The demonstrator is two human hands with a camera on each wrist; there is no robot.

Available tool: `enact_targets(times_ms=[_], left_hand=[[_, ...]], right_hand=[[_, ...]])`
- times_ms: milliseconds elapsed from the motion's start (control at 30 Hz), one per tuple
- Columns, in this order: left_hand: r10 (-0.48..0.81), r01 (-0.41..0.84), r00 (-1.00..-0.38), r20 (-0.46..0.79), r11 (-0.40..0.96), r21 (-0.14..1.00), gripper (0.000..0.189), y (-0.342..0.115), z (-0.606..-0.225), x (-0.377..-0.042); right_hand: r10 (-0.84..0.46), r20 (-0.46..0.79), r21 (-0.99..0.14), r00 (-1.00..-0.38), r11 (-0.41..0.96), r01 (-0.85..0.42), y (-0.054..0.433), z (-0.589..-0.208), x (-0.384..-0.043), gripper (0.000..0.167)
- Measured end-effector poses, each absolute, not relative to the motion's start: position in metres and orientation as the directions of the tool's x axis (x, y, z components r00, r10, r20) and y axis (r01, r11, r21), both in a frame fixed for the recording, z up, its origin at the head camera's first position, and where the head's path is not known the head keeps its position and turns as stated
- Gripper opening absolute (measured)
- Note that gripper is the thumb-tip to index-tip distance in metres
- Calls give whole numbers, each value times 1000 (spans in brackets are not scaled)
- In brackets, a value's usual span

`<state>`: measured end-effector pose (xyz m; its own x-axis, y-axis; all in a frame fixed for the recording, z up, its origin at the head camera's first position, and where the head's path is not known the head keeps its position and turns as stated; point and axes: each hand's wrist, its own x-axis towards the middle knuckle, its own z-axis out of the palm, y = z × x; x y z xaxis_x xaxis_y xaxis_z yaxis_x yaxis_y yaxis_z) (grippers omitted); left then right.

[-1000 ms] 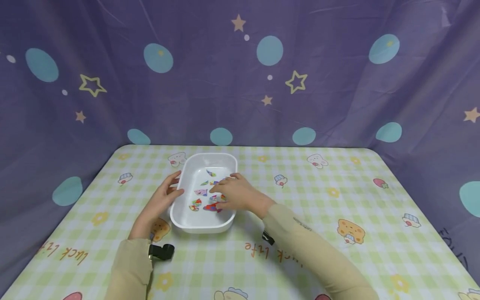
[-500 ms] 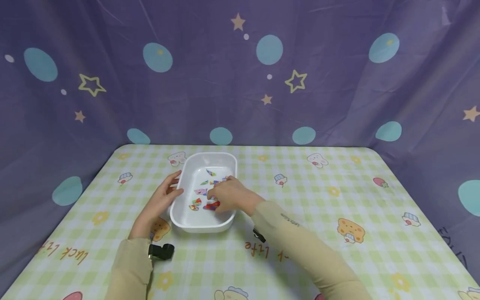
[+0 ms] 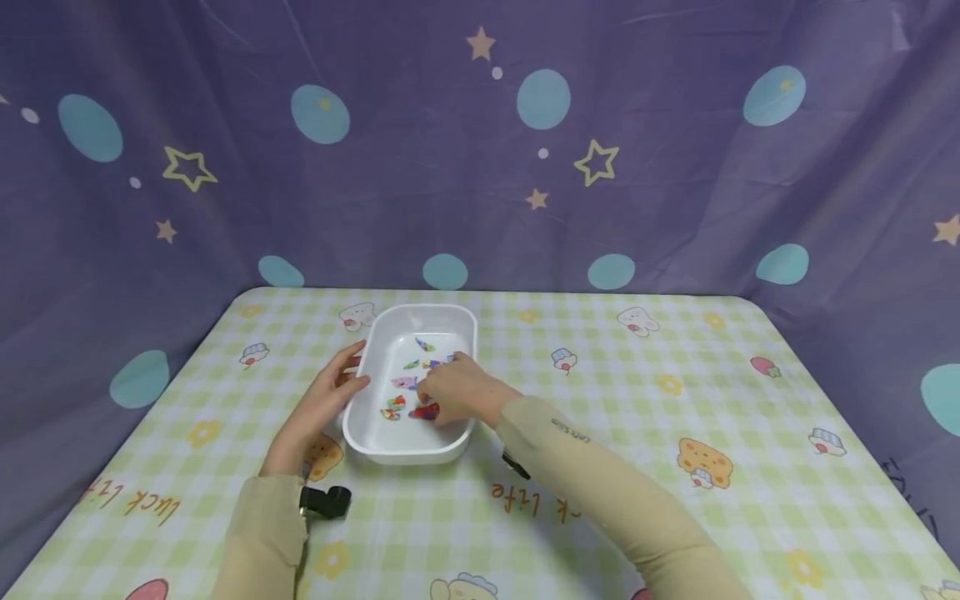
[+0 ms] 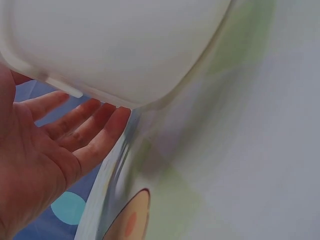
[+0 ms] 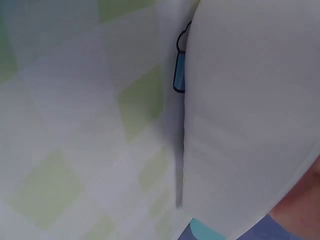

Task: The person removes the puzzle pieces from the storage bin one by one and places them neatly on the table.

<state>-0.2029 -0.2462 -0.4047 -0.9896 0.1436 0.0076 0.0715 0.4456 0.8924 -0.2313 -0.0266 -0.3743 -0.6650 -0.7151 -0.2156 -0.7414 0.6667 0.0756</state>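
A deep white plastic tray (image 3: 408,437) stands on the table, left of centre, with several small flat colourful pieces on its floor. My left hand (image 3: 324,404) steadies its left side, thumb at the rim. In the left wrist view the left hand's fingers (image 4: 102,142) lie fairly straight, tips at the tray's edge. My right hand (image 3: 457,392) reaches over the right rim, fingers bent down among the pieces. Close by its thumb is a red piece (image 3: 425,412); a pink piece (image 3: 403,383) lies just left of its fingers. I cannot tell whether the right fingertips, hidden under the hand, pinch a piece.
A red-and-green piece (image 3: 392,407), a small green piece (image 3: 412,365) and a blue-and-yellow piece (image 3: 425,344) also lie in the tray. Under it is a green checked tablecloth (image 3: 622,400) printed with cartoons. A purple curtain (image 3: 405,167) hangs behind the table.
My right hand has moved slightly left and lower into the tray, and its spread fingers have drawn together and bent downward. The left hand and the tray have kept their place.
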Motion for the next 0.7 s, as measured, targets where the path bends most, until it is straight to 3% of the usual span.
enact_targets(times_ms=[700], left_hand=[[144, 77, -989, 15, 434, 897, 59, -246, -405, -202]], right_hand=[[-688, -234, -14, -687, 708, -706, -29, -376, -232, 21]])
